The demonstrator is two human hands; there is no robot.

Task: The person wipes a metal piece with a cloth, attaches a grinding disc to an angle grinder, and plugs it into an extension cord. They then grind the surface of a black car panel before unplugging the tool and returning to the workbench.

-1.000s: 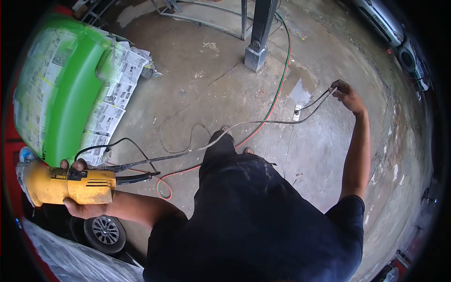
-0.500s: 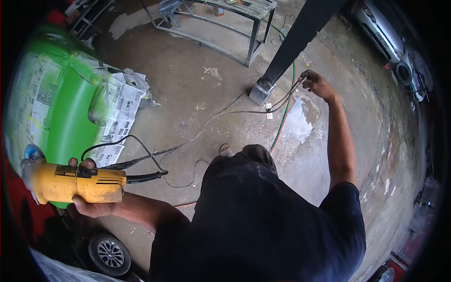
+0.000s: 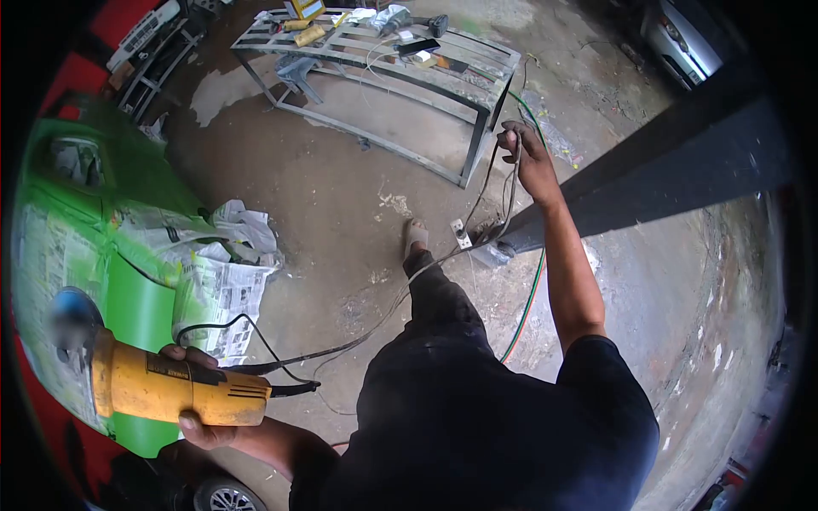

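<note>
My left hand point(image 3: 209, 433) is wrapped round the body of a yellow angle grinder point(image 3: 179, 390). The grinder's round disc point(image 3: 75, 317) is at the far left, in front of a green car panel point(image 3: 141, 311), and looks blurred. From the tool's rear a black power cord point(image 3: 294, 390) loops out and runs across the floor. My right hand point(image 3: 530, 162), raised at upper right, pinches a grey-brown cable point(image 3: 513, 192) that hangs down in a loop. Below it, beside the base of a dark post, lies a white socket strip point(image 3: 461, 234).
A metal-frame table point(image 3: 375, 60) holds a phone, a drill and other items. The dark post point(image 3: 665, 170) slants across the right. Newspaper point(image 3: 226, 302) masks parts of the green car. A green and red hose point(image 3: 532, 294) runs along the floor. A wheel point(image 3: 228, 494) shows at lower left.
The view has shifted forward, showing more of the table. My right hand has moved left with the cable, which now hangs in a loop. The grinder stays in my left hand; a foot has stepped forward.
</note>
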